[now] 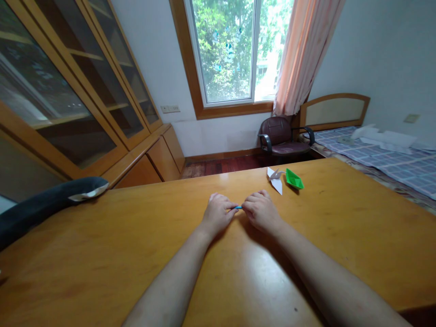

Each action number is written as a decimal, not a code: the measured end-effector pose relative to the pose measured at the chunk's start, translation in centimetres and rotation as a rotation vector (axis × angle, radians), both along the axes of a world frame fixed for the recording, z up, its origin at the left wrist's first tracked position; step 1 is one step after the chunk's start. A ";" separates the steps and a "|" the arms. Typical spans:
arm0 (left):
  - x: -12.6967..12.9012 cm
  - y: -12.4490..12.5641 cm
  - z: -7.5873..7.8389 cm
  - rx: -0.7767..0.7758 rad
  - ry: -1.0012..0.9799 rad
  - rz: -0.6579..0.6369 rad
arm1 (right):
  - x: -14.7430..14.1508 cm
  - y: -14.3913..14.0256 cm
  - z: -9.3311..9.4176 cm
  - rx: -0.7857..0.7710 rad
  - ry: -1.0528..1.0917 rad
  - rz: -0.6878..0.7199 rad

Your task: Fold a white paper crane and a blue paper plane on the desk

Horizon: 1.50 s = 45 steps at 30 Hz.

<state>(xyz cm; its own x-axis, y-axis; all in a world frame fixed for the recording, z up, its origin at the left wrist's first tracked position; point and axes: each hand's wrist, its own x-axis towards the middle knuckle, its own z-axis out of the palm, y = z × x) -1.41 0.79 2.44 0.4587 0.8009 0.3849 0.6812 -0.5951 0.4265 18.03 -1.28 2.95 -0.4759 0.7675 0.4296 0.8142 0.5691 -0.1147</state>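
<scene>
Right between the two hands sits a narrow blue strip (239,207), with only a short stretch of it in sight; the fingers hide the rest, so its full shape cannot be told. The visible part lies roughly level, its long axis running from left to right, straight from one set of fingertips to the other. The left hand (220,212) has thumb and fingers pinched together on its left end, and the right hand (261,211) pinches the right end in the same way. Neither hand is clearly nearer: the strip bridges the small gap between them, so whatever one side does with it bears directly on the other. Both hands are low over the wooden table (102,254), though whether the strip touches the tabletop cannot be made out.

Beyond the right hand, towards the far edge and apart from the fingers, lie a folded white paper (275,180) with pointed ends and, just to its right, a green paper boat (294,180). Past the table stand a dark red chair (279,136) and, to the right, a bed with a checked sheet (384,156).
</scene>
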 end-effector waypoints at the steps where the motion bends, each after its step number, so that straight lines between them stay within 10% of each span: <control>1: 0.0 -0.1 0.0 0.002 0.002 -0.001 | 0.0 0.0 0.1 0.003 0.002 0.001; 35: -2.4 1.2 -0.2 -0.252 -0.239 0.070 | 0.9 1.0 0.0 -0.232 0.042 -0.060; 45: -0.5 1.1 -2.0 -0.601 -0.976 0.042 | 0.8 1.2 -0.4 -0.371 0.379 -0.148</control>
<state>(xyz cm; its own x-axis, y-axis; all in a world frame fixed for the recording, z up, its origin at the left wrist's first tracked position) -1.93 1.92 0.46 0.1430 0.9833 0.1123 -0.0818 -0.1014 0.9915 18.78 -0.03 2.58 -0.2160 0.9470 0.2376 0.7448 0.3172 -0.5871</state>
